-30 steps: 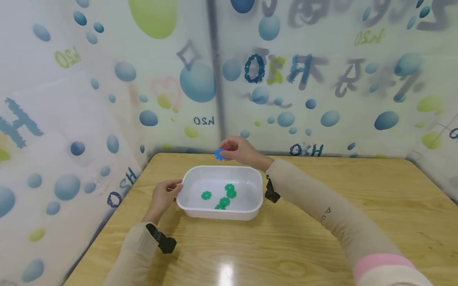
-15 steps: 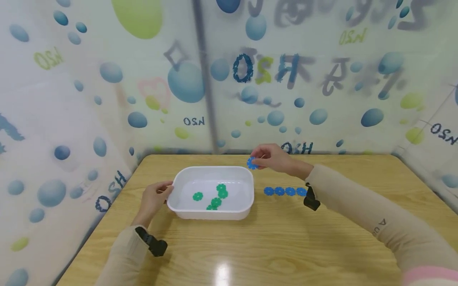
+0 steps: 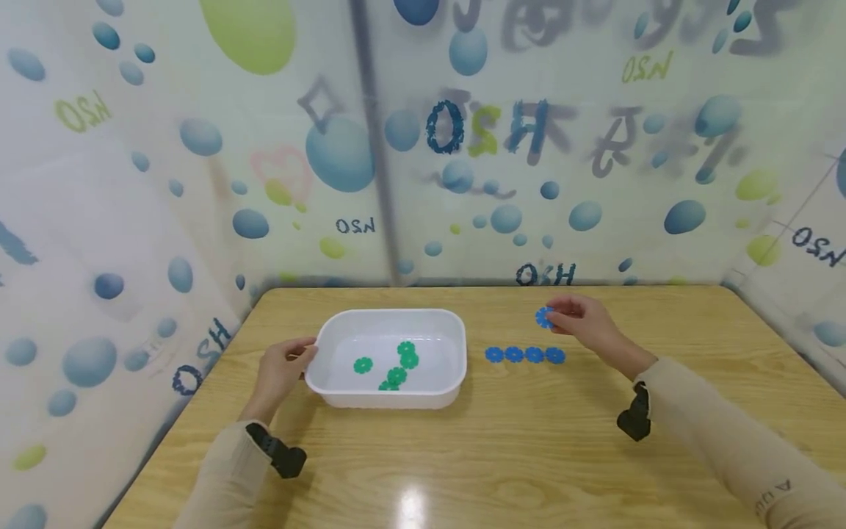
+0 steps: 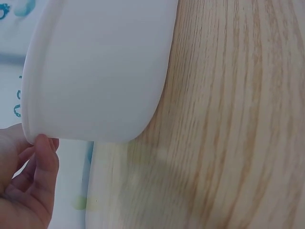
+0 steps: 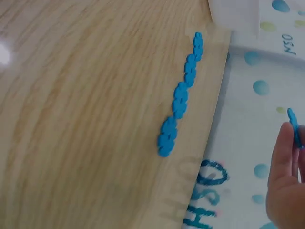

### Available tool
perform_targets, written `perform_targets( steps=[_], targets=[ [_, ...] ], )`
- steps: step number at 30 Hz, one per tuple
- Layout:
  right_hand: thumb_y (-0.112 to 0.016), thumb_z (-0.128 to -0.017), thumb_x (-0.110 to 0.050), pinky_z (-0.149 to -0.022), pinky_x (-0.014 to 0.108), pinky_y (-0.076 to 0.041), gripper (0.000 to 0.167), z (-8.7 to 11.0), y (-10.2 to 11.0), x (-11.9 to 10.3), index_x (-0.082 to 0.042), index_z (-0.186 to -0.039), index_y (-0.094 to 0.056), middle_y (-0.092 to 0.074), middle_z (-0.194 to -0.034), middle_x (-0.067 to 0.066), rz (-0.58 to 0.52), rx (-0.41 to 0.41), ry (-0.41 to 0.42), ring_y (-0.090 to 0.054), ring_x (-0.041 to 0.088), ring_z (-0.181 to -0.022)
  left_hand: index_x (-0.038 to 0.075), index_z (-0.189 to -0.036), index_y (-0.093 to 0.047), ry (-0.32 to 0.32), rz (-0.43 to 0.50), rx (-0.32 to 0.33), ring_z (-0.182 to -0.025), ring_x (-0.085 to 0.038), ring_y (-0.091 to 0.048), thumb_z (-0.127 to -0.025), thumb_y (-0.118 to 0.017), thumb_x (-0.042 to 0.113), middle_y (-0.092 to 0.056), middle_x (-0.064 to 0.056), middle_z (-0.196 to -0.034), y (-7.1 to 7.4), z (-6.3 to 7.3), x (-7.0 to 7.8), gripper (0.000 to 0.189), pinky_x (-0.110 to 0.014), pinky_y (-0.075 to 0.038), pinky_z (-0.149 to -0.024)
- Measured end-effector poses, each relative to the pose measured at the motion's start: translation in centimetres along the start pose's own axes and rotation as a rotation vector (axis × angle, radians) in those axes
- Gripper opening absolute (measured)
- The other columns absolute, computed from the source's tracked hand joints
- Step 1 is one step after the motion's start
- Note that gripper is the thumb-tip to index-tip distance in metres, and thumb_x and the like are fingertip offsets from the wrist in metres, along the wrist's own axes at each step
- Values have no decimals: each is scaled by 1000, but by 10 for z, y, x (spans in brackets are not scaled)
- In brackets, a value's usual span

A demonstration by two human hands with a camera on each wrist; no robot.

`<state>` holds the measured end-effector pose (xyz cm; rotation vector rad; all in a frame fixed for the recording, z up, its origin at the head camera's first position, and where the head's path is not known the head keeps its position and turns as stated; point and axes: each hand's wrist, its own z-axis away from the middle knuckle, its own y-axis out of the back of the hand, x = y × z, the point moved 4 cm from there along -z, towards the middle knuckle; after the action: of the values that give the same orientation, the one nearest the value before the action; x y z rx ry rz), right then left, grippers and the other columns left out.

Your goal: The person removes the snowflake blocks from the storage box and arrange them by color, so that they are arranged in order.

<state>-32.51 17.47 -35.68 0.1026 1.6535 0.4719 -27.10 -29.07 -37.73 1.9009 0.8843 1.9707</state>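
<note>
While my left grip [image 3: 277, 371] pinches the rim of the white tray [image 3: 385, 400], my right grip [image 3: 587, 323] has a blue disc [image 3: 544, 317].

Looks like I'm mid-placement: the disc's pinched in my fingertips, up off the worktop [image 3: 529, 448], near the right end of a row of four blue discs [image 3: 531, 355]. I'd guess next calls for lowering it flat beside the end one, no nudging, then letting go. Green discs [image 3: 396, 375] sit in the tray.

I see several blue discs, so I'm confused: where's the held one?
In the head view, the held blue disc is right of centre, pinched by the right hand, pictured above the right end of the blue row.
</note>
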Motion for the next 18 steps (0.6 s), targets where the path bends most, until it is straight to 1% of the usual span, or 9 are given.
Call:
perform_targets(
  steps=[3,7,9,12,13,16,18],
  targets=[
    [-52,-90,-15,-78,32,-49,39,5,7,9,10,-118,-45,-54,-99,13,-39,51,-14,-58,5,-79,-3,-117,-55,6,-12,-3,-77,-18,-56,-89,-54,15,-55,-18,-97,1,2,2,33,-22,-50,-57],
    [-50,-91,-12,-80,35,-48,37,9,14,22,12,-118,-44,-54,-101,17,-25,70,-66,-58,3,-78,-3,-117,-54,9,-20,-2,-79,-20,-55,-89,-53,16,-54,-18,-98,0,3,3,33,-22,-50,-57],
    [-49,-91,-11,-80,35,-48,36,10,16,29,13,-118,-44,-53,-102,20,-5,69,-86,-58,4,-78,-2,-117,-54,11,-26,-3,-80,-21,-55,-89,-53,16,-54,-18,-98,0,2,1,33,-22,-50,-58],
    [-49,-91,-9,-78,34,-49,34,12,21,40,13,-117,-46,-53,-104,22,53,66,-100,-58,8,-79,-1,-117,-55,19,-37,4,-80,-21,-54,-89,-53,16,-54,-18,-99,-1,1,0,33,-23,-50,-60],
    [-49,-91,-9,-77,33,-50,33,12,24,44,13,-116,-46,-52,-103,22,72,68,-104,-58,10,-80,0,-117,-55,25,-42,10,-80,-20,-54,-89,-53,16,-54,-17,-98,-1,1,0,32,-26,-51,-60],
    [-50,-90,-7,-73,30,-51,31,13,31,54,12,-114,-48,-53,-101,21,122,62,-122,-58,13,-80,0,-117,-55,31,-51,12,-79,-19,-54,-89,-53,16,-55,-16,-98,-1,1,1,33,-28,-51,-60],
    [-50,-90,-6,-71,28,-51,30,13,34,60,13,-113,-48,-54,-98,20,137,48,-143,-58,13,-79,-1,-117,-55,25,-52,4,-79,-20,-55,-89,-53,16,-55,-17,-98,0,1,2,33,-27,-51,-60]
  ],
)
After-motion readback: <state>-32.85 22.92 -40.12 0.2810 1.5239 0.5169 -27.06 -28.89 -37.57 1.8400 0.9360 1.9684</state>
